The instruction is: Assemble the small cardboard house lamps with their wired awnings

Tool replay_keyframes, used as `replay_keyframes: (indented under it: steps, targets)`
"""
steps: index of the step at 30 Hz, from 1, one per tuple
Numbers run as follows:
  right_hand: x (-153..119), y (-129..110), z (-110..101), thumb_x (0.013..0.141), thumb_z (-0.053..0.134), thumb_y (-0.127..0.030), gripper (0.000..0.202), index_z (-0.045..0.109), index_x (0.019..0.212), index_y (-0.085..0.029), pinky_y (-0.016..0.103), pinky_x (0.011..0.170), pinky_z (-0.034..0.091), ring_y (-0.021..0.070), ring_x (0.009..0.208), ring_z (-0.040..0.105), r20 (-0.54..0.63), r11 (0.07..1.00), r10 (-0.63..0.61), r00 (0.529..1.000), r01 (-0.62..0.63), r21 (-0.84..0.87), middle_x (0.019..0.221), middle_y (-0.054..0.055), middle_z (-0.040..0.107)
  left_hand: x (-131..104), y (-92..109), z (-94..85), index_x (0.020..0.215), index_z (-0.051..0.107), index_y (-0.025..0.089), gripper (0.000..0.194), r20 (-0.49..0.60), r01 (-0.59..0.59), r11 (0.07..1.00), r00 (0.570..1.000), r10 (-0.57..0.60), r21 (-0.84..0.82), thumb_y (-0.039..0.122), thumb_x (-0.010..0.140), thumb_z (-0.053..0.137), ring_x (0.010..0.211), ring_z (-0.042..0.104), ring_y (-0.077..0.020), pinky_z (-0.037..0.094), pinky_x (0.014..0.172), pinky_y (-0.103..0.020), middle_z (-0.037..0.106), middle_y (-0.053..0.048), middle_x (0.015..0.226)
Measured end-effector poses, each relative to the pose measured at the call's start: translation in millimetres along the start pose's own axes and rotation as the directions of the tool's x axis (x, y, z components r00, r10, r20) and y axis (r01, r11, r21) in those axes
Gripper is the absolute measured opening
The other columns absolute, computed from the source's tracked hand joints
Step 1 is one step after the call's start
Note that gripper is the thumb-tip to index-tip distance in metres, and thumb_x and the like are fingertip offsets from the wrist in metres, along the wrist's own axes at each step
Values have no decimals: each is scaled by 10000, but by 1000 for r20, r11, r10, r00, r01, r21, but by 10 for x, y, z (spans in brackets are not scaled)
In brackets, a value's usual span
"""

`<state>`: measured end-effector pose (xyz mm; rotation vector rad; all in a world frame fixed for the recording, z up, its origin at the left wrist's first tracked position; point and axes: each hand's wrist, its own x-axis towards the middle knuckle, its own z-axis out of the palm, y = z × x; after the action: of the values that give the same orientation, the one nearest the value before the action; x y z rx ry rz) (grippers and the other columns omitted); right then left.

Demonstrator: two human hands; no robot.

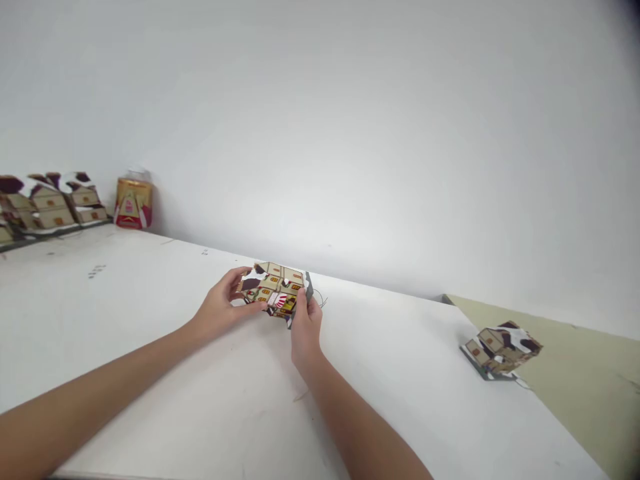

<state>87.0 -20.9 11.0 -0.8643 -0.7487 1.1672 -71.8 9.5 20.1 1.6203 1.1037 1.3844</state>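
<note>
Between my two hands is a small model house (pixel 274 285), with beige walls, snow-white and dark roof patches and a red-and-white striped awning. It is tilted so its front faces me, just above the white table. My left hand (pixel 227 298) grips its left side, thumb along the lower edge and fingers partly hidden behind. My right hand (pixel 306 325) clasps the right side near the dark base, thumb on the front. A thin wire or thread (pixel 321 298) sticks out at the right of the house.
A similar model house (pixel 503 350) stands near the right edge of the white table (pixel 200 393). Several more houses (pixel 53 205) line the back left, beside a red-and-gold package (pixel 133 202). A white wall (pixel 320 133) rises behind, and a pale yellow-green surface (pixel 565 373) lies to the right.
</note>
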Motion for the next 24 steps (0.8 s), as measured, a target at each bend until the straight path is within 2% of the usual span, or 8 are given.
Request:
replay_keyframes:
  steps: [5, 7, 9, 13, 17, 20, 22, 24]
  targets:
    - [-16, -11, 12, 800, 578, -519, 393, 642, 931, -154, 293, 716, 519, 205, 836, 648, -19, 998, -43, 999, 42, -51, 900, 66, 694, 16, 11, -42, 1274, 380, 269, 835, -154, -5, 993, 988, 23, 120, 432, 572, 801, 1045, 597, -258, 523, 860, -448, 529, -110, 1252]
    - [-32, -23, 25, 800, 580, -504, 378, 648, 909, -149, 294, 738, 510, 212, 859, 640, -20, 995, -64, 998, 63, -76, 912, 70, 693, -1, 35, -55, 1277, 387, 283, 777, -184, -63, 964, 976, 113, 259, 433, 618, 772, 1098, 568, -266, 519, 865, -442, 498, -99, 1297]
    - [-46, -41, 37, 801, 581, -490, 368, 656, 902, -145, 293, 753, 500, 216, 876, 632, -20, 991, -92, 996, 89, -102, 916, 69, 692, -18, 71, -54, 1284, 400, 279, 714, -165, -185, 878, 945, 282, 442, 424, 670, 734, 1153, 530, -274, 487, 911, -454, 489, -92, 1307]
    - [-50, -81, 46, 807, 573, -488, 371, 668, 912, -145, 283, 747, 487, 210, 864, 623, -34, 983, -134, 990, 129, -127, 895, 61, 690, 15, 174, 28, 1165, 525, 253, 413, 79, -470, 549, 804, 590, 691, 367, 783, 633, 1177, 512, -268, 365, 1016, -464, 535, -90, 1272]
    - [-32, -96, 50, 809, 572, -483, 344, 666, 842, -154, 261, 687, 474, 183, 785, 602, -56, 975, -182, 982, 173, -139, 812, 38, 670, 134, 246, 175, 1080, 565, 242, 248, 423, -691, 255, 647, 634, 676, 244, 832, 557, 1053, 596, -233, 313, 1006, -440, 635, -78, 1142]
    - [-14, -86, 50, 803, 580, -468, 322, 661, 814, -157, 255, 663, 469, 169, 742, 587, -86, 968, -204, 975, 188, -163, 779, 30, 657, 189, 223, 235, 1052, 574, 225, 241, 501, -771, 149, 535, 680, 620, 195, 813, 555, 1012, 619, -233, 344, 959, -415, 651, -93, 1109]
    - [0, -76, 41, 803, 584, -452, 303, 660, 824, -160, 256, 665, 468, 166, 741, 585, -83, 964, -207, 975, 188, -188, 785, 29, 656, 187, 175, 232, 1068, 570, 217, 267, 495, -775, 129, 511, 703, 619, 198, 801, 570, 1033, 614, -245, 358, 942, -410, 636, -113, 1146]
    - [15, -72, 21, 805, 586, -445, 291, 656, 833, -164, 256, 668, 465, 166, 747, 586, -60, 958, -200, 978, 183, -221, 794, 27, 655, 163, 118, 203, 1104, 556, 215, 311, 496, -773, 128, 514, 700, 621, 209, 794, 586, 1075, 599, -256, 361, 943, -410, 616, -126, 1194]
